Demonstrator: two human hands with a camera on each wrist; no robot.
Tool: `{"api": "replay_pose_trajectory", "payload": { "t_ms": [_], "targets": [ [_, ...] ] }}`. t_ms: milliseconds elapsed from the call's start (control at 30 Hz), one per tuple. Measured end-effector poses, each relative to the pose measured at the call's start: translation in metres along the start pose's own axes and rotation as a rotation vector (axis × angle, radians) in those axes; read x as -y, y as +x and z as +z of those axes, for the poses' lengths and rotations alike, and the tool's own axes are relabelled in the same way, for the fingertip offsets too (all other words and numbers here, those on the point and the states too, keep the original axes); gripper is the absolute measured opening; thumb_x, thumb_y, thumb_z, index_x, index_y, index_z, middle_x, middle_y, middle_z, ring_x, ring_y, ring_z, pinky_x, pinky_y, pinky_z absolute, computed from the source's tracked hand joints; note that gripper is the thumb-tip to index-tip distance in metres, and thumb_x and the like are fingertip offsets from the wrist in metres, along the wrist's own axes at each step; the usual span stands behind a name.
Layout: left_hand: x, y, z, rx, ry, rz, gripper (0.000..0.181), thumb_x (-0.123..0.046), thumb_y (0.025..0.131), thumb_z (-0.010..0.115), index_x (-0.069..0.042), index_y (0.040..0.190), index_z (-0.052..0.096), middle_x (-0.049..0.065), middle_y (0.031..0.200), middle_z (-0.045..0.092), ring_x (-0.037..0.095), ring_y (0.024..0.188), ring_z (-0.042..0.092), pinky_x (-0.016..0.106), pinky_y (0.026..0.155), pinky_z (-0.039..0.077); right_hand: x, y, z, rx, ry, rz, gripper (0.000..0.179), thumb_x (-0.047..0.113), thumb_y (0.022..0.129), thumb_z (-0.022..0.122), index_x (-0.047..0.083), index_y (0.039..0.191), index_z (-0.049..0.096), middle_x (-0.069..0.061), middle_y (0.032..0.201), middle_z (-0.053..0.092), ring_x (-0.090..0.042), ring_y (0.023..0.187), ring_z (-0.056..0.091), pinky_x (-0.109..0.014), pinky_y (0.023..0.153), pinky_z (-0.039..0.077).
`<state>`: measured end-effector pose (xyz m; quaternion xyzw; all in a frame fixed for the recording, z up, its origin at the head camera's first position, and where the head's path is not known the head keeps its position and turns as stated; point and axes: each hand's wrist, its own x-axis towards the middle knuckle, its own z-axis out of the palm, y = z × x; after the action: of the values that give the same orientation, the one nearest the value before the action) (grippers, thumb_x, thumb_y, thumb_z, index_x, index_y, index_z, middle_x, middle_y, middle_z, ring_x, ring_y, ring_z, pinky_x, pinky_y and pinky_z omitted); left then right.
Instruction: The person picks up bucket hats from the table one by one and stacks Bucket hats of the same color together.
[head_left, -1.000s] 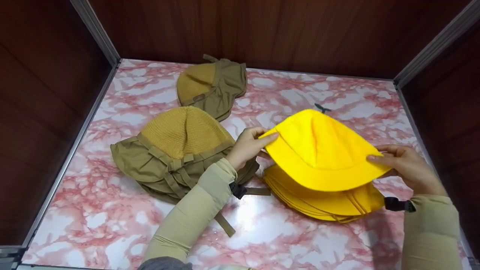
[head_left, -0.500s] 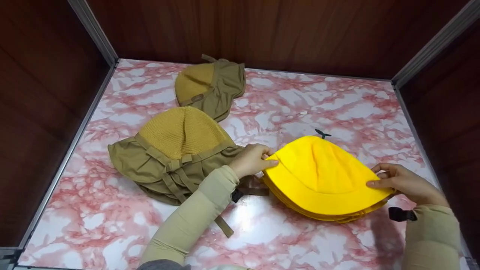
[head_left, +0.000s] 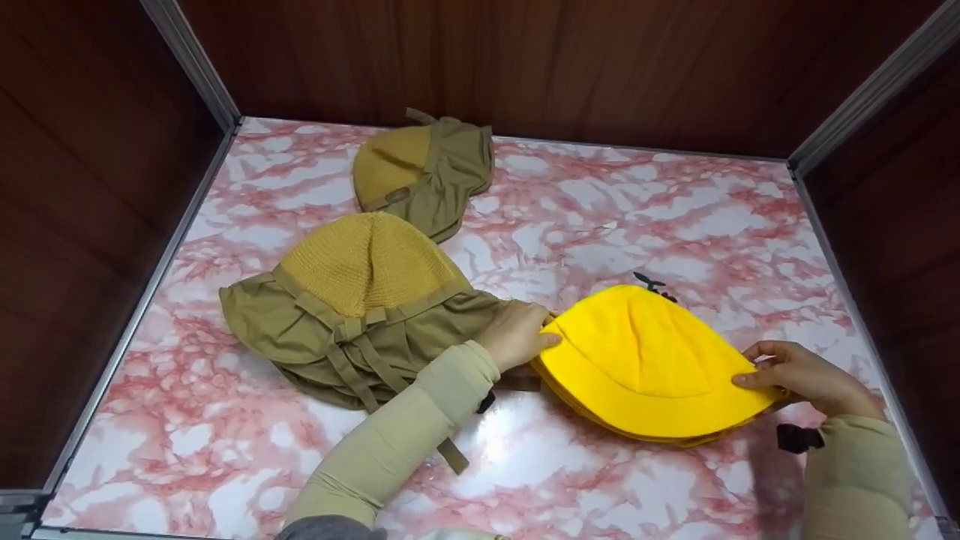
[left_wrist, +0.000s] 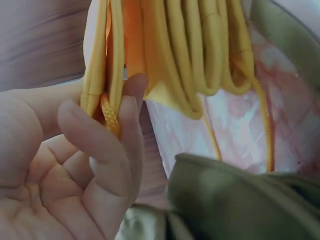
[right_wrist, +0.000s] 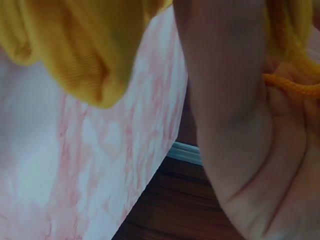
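Note:
A bright yellow bucket hat (head_left: 645,352) with a small dark green sprout on its crown lies over a stack of yellow hats, whose folded brims (left_wrist: 185,55) show in the left wrist view. My left hand (head_left: 517,334) pinches the top hat's brim at its left end, with a yellow cord (left_wrist: 109,115) between the fingers. At the right end my right hand (head_left: 806,375) pinches the same brim between thumb and fingers. Another orange-yellow cord (right_wrist: 292,86) crosses that palm in the right wrist view. Most of the lower hats are hidden under the top one.
Left of the yellow stack sits a pile of khaki hats with a mesh crown (head_left: 367,262), partly behind my left forearm. A single khaki hat (head_left: 420,176) lies farther back. Dark wood panels (head_left: 510,67) wall the pink marbled table (head_left: 615,495) at the back and sides.
Both hands have lowered the yellow hat from above the stack onto it, covering most of the hats below. Both hands still hold its brim. The khaki hats have stayed in place.

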<state>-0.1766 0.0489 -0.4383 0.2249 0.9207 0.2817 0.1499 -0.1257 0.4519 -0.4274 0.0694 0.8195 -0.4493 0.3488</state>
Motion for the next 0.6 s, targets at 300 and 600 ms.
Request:
{"api": "replay_pose_trajectory", "payload": {
  "t_ms": [300,600],
  "targets": [
    [0.004,0.005,0.013,-0.022,0.105,0.044,0.037,-0.027,0.094,0.069,-0.012,0.065,0.052,-0.006,0.055,0.032,0.012,0.057,0.036,0.022,0.058,0.032,-0.01,0.012,0.011,-0.058,-0.061,0.07,0.034,0.028,0.092,0.07,0.008,0.111,0.049,-0.001,0.087,0.053,-0.015,0.072,0.057,-0.031,0.069,0.052],
    [0.0,0.003,0.02,-0.086,0.192,0.058,0.024,-0.028,0.094,0.069,-0.004,0.09,0.075,0.006,0.079,0.07,0.018,0.074,0.062,0.032,0.075,0.054,0.0,0.011,0.018,-0.14,-0.164,0.098,0.047,0.03,0.089,0.074,0.0,0.113,0.048,-0.008,0.093,0.053,-0.017,0.074,0.056,-0.033,0.067,0.059]
  ]
}}
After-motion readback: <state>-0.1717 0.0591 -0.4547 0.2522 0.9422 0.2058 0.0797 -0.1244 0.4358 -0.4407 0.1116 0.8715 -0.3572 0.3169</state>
